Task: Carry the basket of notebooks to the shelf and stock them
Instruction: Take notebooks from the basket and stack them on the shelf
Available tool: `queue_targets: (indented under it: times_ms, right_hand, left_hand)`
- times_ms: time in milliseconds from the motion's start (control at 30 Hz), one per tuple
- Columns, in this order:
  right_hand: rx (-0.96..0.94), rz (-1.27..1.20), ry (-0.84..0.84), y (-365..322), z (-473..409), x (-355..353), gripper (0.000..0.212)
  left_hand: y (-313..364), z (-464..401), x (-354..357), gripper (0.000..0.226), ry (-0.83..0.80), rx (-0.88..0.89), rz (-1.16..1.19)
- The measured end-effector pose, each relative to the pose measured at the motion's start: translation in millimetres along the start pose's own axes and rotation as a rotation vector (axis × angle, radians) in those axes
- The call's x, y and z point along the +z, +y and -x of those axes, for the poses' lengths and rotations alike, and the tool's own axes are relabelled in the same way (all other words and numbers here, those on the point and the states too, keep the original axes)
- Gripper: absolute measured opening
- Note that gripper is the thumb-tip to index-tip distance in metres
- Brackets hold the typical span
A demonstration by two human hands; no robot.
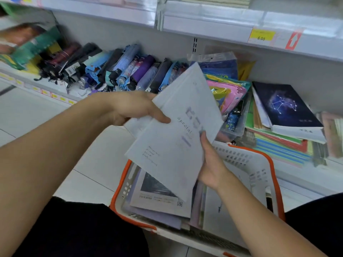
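Note:
A pale blue-grey notebook (178,130) with "special" printed on its cover is held tilted above the basket. My left hand (135,108) grips its upper left edge, thumb on the cover. My right hand (211,160) holds its lower right edge from the side. Below it sits a white basket with an orange rim (259,167) on the floor, holding several more notebooks (159,199). The low shelf (289,175) in front carries a stack of notebooks topped by a dark blue constellation one (285,106).
Folded umbrellas (118,67) lie in a row along the shelf to the left. Coloured plastic pouches (226,89) and a clear tray sit in the middle. An upper shelf edge with a yellow price tag (261,36) runs overhead. White floor tiles (27,112) lie to the left.

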State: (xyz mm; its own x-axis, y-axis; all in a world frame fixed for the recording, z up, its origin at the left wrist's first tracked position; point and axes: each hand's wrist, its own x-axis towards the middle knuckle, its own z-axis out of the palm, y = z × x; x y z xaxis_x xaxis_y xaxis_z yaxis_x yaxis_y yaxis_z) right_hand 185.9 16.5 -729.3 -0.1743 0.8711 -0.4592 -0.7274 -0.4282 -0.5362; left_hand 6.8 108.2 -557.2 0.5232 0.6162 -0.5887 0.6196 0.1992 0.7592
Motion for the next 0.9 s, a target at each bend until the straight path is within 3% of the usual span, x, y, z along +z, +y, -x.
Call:
queue_targets:
  times_ms: [100, 200, 367, 500, 733, 900]
  right_hand:
    - [-0.252, -0.037, 0.013, -29.5, -1.0, 19.7, 0.049]
    - [-0.611, 0.137, 0.221, -61.0, 4.9, 46.4, 0.038]
    - [-1.017, 0.490, 0.250, -86.8, 21.9, 66.2, 0.022]
    - [-1.024, 0.585, 0.272, -63.6, 13.1, 49.4, 0.024]
    - [-0.879, 0.753, 0.259, -6.0, -1.6, -3.8, 0.027]
    - [-0.730, 0.779, 0.290, 11.1, -4.1, -30.2, 0.031]
  left_hand:
    - [-0.4, 9.7, -6.8, 0.025, 0.100, 0.142, 0.111]
    - [0.5, 3.7, -6.2, 0.023, 0.269, 0.264, 0.103]
    - [-4.7, -17.7, -17.4, 0.044, 0.430, 0.532, 0.095]
    - [-26.1, -32.9, -29.2, 0.041, 0.308, 0.372, 0.006]
    - [-88.1, -60.4, -18.6, 0.055, -0.026, -0.183, -0.501]
    - [-103.1, -80.7, -8.1, 0.057, -0.053, -0.172, -0.491]
